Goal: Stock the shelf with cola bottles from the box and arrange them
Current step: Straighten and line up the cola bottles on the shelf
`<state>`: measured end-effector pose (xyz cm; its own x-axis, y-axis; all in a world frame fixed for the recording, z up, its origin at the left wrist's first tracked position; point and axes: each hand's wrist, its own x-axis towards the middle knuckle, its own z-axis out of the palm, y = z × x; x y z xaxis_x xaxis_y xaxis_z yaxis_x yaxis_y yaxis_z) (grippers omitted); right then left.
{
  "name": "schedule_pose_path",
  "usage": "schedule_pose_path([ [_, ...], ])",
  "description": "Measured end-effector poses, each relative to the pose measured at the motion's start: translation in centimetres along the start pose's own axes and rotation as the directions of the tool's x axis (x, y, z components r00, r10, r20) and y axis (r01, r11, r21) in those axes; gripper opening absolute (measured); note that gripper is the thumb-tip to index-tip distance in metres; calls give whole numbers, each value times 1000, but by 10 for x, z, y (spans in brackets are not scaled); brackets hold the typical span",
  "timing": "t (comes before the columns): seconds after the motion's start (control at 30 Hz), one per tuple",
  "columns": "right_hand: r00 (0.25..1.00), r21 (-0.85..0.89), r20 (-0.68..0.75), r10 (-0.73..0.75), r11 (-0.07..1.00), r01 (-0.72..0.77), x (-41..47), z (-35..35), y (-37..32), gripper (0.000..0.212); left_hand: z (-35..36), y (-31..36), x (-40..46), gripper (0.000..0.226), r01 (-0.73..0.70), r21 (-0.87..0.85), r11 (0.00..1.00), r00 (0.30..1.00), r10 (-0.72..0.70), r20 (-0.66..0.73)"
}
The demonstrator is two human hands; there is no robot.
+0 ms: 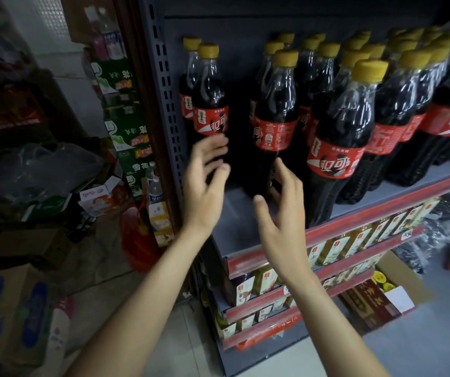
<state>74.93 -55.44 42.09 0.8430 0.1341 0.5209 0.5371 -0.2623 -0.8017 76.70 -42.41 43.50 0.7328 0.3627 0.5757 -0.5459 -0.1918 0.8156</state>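
Both the left hand and right hand hover spread and empty. Cola bottles crowd the shelf toward two o'clock; a careless nudge could topple neighbours, domino-fashion.

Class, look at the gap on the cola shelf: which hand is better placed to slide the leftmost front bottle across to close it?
Probably the left hand: its open fingers are right beside the leftmost front bottle, below its label. The right hand is nearer the second column.
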Motion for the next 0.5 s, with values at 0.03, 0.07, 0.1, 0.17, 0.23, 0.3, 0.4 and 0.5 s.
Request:
schedule_pose_path([
  [0.03,998,-12,39,43,999,-43,0,1,2,67,8,4,3,38,108,-79,991,991,-101,87],
  [0.07,993,-26,81,83,996,-81,2,3,4,73,14,3,9,38,230,-116,966,963,-209,168],
  [0.1,988,-37,106,113,993,-109,6,7,7,79,18,1,16,39,342,-116,933,921,-308,238],
  [0.17,984,-38,109,142,990,-139,14,14,11,87,24,-2,25,45,486,-43,873,834,-448,323],
  [0.23,987,-45,88,134,990,-130,20,15,16,93,25,-2,21,48,501,34,865,802,-479,356],
  [0.3,991,-46,92,96,995,-93,27,10,22,96,19,2,10,42,426,61,903,841,-420,341],
  [0.4,984,-20,175,23,1000,-20,41,1,27,97,-2,-2,-5,40,307,80,948,900,-316,298],
  [0.5,962,35,273,-9,999,-1,54,4,26,95,-17,-6,-12,49,224,105,969,949,-241,205],
])
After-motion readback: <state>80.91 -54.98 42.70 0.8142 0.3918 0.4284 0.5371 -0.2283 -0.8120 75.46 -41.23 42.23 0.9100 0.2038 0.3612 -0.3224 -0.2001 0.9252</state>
